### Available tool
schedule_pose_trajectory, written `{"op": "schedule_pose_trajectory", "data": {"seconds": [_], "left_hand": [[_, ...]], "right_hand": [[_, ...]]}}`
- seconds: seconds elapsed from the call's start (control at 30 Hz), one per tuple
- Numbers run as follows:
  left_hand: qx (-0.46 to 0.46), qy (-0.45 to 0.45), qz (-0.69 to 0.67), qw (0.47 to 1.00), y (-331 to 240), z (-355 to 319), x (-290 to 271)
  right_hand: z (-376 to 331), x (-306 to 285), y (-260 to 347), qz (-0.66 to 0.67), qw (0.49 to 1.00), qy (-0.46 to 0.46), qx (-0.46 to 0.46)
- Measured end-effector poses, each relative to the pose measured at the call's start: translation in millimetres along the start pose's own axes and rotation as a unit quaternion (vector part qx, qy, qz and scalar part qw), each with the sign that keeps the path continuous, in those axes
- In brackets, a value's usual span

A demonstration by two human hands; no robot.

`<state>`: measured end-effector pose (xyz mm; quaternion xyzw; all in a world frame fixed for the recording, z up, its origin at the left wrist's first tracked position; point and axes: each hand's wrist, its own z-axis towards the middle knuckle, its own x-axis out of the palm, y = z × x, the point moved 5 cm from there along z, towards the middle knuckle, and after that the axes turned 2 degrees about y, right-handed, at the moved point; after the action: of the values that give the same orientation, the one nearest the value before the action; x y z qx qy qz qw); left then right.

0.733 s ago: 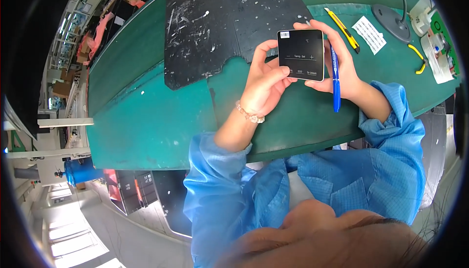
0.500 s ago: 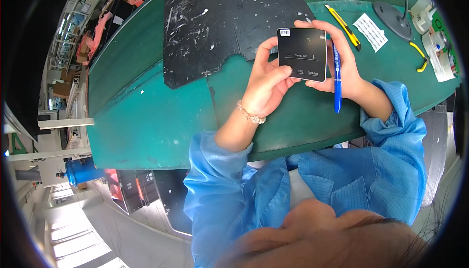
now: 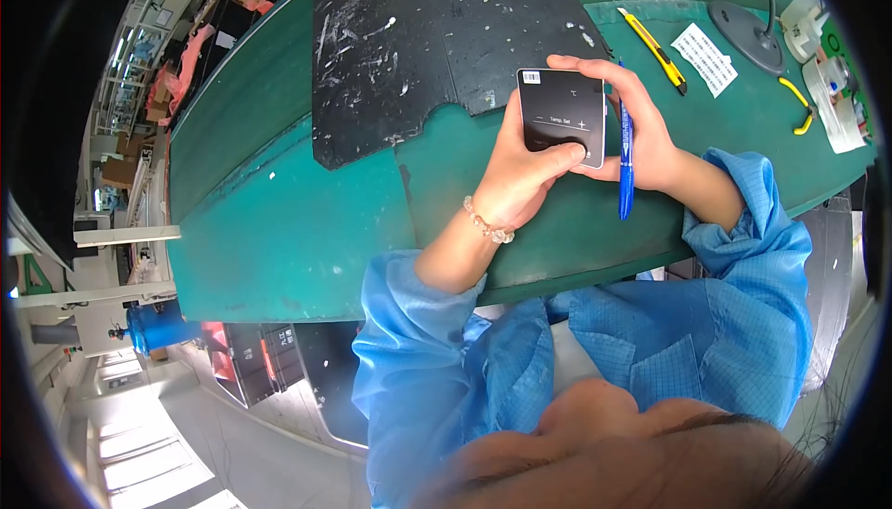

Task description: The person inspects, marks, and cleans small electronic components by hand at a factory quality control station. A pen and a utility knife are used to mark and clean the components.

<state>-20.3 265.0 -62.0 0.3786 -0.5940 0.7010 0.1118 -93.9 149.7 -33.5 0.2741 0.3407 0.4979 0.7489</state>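
Both hands hold a flat black square touch control panel [image 3: 560, 105] with a pale rim and a small barcode label in its upper left corner. My left hand [image 3: 516, 167] grips its left side, and the thumb lies across the lower face near the bottom right corner. Fingers of my right hand [image 3: 648, 128] wrap its right side and top edge. A blue pen [image 3: 626, 165] is also tucked in the right hand, upright beside the panel. The fingers behind the panel are hidden.
A scuffed black mat [image 3: 400, 54] covers the back of the green table [image 3: 288, 221]. To the right lie a yellow utility knife [image 3: 653, 51], a sheet of printed labels [image 3: 705, 60], a grey lamp base [image 3: 746, 37] and a yellow-handled tool [image 3: 796, 106]. White containers [image 3: 832, 105] stand at the right edge.
The panel has come slightly left and nearer to me, tilting a little. My left thumb has slid right across its lower face. The pen has shifted left with my right hand.
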Motion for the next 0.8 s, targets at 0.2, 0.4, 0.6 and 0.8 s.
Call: {"op": "schedule_pose_trajectory", "data": {"seconds": [0.2,0.4,0.6,0.8], "left_hand": [[-0.015,-0.026,0.027,0.999,2,2,-6],[-0.029,-0.028,-0.007,0.999,3,5,-6],[-0.042,0.011,-0.01,0.999,3,0,-6],[-0.006,0.03,-0.02,0.999,-10,-2,-5]], "right_hand": [[0,2,-3,0.022,1.0,-0.005,0.006],[4,5,5,-0.074,0.996,0.011,-0.049],[3,11,19,-0.168,0.981,-0.013,-0.095],[1,2,25,-0.097,0.993,-0.009,-0.067]]}}
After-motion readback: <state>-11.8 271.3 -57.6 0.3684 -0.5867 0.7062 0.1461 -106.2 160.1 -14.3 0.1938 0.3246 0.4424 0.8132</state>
